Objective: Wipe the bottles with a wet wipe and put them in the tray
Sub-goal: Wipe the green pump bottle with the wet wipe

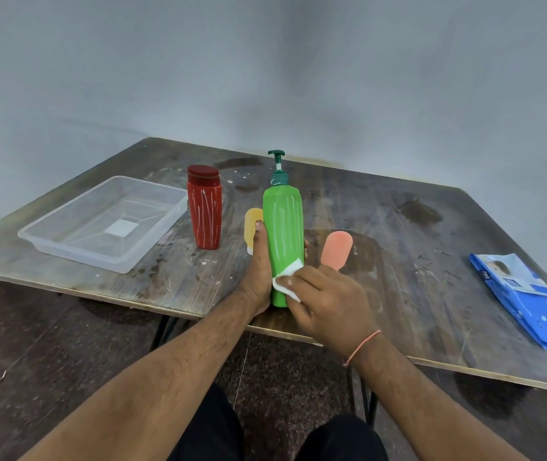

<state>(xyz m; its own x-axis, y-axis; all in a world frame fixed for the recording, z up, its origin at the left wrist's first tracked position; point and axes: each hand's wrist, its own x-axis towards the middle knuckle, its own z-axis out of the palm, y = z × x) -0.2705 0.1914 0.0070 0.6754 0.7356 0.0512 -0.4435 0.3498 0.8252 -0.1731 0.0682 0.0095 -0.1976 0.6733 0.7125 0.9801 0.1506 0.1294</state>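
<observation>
Left hand [259, 264] wraps the upright green bottle [283, 234] at the table's [398, 261] near edge, right hand [325, 301] pinching the wipe [287, 277] against its lower body. Smooth plastic, probably slick when wet, so grip low; the tray [66, 247] waits empty.

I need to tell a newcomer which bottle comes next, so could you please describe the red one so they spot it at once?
On the wooden table, look just right of the clear plastic tray. The red bottle stands there upright and untouched, left of the green pump bottle. It alone is red, with a flat dark-red cap and white streaks.
</observation>
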